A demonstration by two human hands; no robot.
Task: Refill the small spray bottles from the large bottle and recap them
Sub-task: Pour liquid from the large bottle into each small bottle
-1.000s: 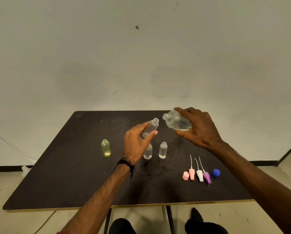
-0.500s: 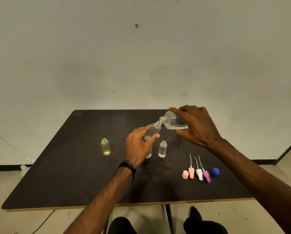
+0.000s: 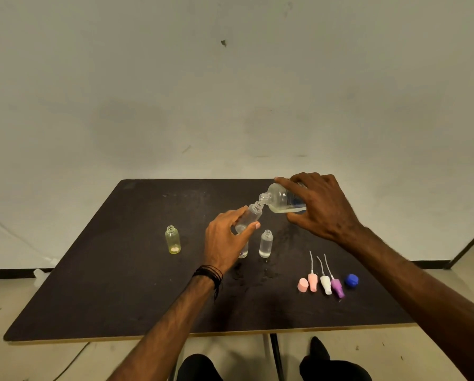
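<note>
**Pouring above the dark table**

On the table (image 3: 92,298), far left: a yellowish bottle (image 3: 172,240), upright, uncapped. Next, left hand (image 3: 225,240) wrapped around a small clear bottle (image 3: 249,217), tilted, lifted, mouth up to the right. Partly hidden behind that hand, another small bottle (image 3: 243,250); just beside it, a clear upright one (image 3: 266,243). Above, right hand (image 3: 324,207) gripping the large bottle (image 3: 284,199), tipped sideways, neck just at the small bottle's mouth. Near right: pink cap (image 3: 302,285), three spray heads (image 3: 325,284), blue cap (image 3: 351,280).

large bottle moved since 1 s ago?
Yes. The large bottle in the right hand shifted left, nearer the yellow bottle, and now meets the small bottle.
</note>
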